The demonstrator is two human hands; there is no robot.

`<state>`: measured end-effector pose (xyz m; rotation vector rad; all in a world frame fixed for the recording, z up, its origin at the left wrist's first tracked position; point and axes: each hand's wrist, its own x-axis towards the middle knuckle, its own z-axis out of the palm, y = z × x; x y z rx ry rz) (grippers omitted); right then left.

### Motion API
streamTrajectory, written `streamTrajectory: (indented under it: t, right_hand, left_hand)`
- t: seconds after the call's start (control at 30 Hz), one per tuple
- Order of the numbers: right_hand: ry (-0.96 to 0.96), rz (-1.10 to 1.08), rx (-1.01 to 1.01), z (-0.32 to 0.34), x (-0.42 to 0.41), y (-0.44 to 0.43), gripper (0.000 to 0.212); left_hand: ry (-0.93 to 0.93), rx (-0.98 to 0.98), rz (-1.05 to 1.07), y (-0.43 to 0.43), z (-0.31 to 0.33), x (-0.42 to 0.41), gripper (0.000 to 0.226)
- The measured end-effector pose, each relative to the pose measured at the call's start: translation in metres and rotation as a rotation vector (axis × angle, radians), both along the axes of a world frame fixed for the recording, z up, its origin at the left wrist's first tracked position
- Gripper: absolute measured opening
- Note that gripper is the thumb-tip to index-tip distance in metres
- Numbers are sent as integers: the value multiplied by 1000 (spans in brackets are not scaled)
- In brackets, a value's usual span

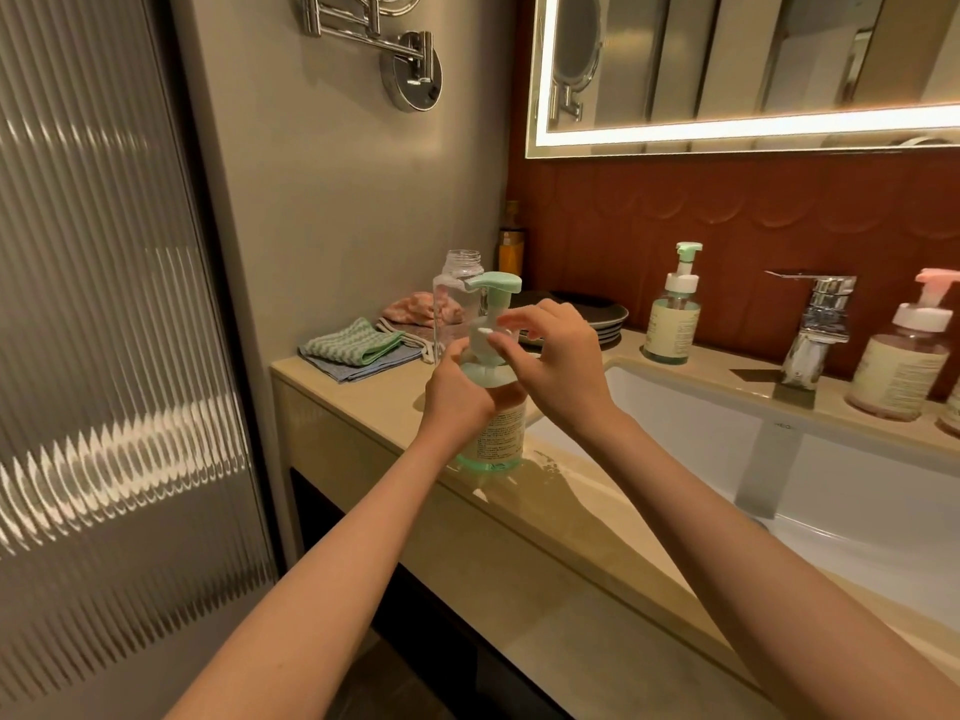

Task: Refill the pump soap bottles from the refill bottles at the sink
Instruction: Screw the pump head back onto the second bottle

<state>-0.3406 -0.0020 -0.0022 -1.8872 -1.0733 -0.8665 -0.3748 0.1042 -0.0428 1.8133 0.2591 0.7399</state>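
A green pump soap bottle (pixel 496 433) stands on the counter just left of the sink. My left hand (pixel 457 394) grips its shoulder. My right hand (pixel 553 361) pinches the white collar under the green pump head (pixel 493 284). Behind it stands a clear refill bottle (pixel 456 298), uncapped and apparently empty. A second green pump bottle (pixel 674 314) stands at the back of the counter, left of the faucet. A pink pump bottle (pixel 906 356) stands right of the faucet.
The white sink basin (pixel 701 423) lies to the right, with a chrome faucet (pixel 818 324) behind it. Folded cloths (pixel 358 350) and stacked dark plates (pixel 597 314) sit at the counter's back left. An orange bottle (pixel 511 246) stands in the corner. A ribbed glass door (pixel 104 330) is on the left.
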Motion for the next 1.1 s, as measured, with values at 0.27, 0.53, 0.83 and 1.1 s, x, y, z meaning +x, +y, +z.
streamTrajectory:
  t: [0.27, 0.53, 0.83, 1.1]
  right_hand:
    - [393, 156, 272, 6, -5, 4, 22]
    - [347, 34, -56, 14, 4, 8, 47]
    - [331, 3, -176, 28, 3, -5, 30]
    - [378, -9, -179, 21, 7, 0, 57]
  left_hand:
    - [10, 21, 10, 1, -1, -1, 55]
    - [0, 22, -7, 1, 1, -1, 54]
    - [-13, 28, 0, 0, 0, -2, 64]
    - [4, 33, -14, 0, 1, -3, 54]
